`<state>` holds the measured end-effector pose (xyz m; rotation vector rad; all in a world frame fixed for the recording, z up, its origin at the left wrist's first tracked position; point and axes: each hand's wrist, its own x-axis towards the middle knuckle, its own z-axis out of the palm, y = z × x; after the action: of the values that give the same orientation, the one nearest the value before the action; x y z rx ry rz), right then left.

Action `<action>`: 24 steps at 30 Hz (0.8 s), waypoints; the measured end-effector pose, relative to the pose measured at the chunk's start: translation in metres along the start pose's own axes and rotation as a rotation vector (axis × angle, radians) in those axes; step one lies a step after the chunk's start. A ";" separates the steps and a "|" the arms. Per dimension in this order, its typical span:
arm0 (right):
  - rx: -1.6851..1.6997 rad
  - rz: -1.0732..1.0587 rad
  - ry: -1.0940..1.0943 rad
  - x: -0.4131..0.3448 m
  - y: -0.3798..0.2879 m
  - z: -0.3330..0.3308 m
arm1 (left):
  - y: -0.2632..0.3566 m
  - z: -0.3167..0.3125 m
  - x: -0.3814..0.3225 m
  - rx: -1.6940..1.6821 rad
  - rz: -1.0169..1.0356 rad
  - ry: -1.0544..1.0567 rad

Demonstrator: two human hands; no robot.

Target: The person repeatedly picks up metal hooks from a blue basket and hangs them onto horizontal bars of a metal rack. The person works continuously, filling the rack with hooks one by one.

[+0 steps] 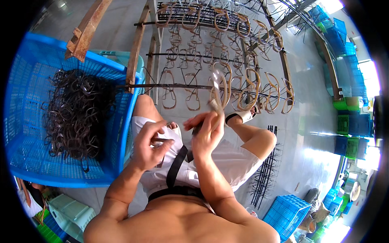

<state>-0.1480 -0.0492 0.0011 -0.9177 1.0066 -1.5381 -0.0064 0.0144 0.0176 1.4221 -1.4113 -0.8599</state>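
Note:
Over my lap, my left hand [150, 145] curls around a small dark piece, probably an eyeglass frame part, between thumb and fingers. My right hand [206, 133] is raised before the rack and grips a blurred, light-coloured object [215, 104], whose kind I cannot tell. Just beyond it, tan eyeglass frames [249, 88] hang from a dark metal bar [182, 86]. More frames hang from bars farther back. A heap of dark eyeglass frames [82, 115] lies in the large blue plastic basket [121, 142] at my left.
A rusty rack post [135, 54] stands beside the basket, and another rusty metal piece [85, 33] juts over its rim. Black rods with wire prongs [264, 170] lie on the floor at my right, near a blue crate [287, 215]. Stacked crates [352, 136] stand farther right.

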 end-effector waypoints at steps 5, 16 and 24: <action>-0.618 -0.223 0.238 0.045 0.038 -0.001 | -0.022 -0.024 0.011 -0.229 -0.022 0.027; -0.711 -0.198 0.272 0.045 0.049 0.014 | -0.016 -0.061 0.016 0.628 0.196 0.207; -0.751 -0.185 0.272 0.047 0.049 0.015 | -0.022 -0.075 0.006 0.524 0.005 0.212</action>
<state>-0.1253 -0.1029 -0.0370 -1.3608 1.8037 -1.4694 0.0719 0.0166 0.0228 1.8346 -1.5362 -0.3246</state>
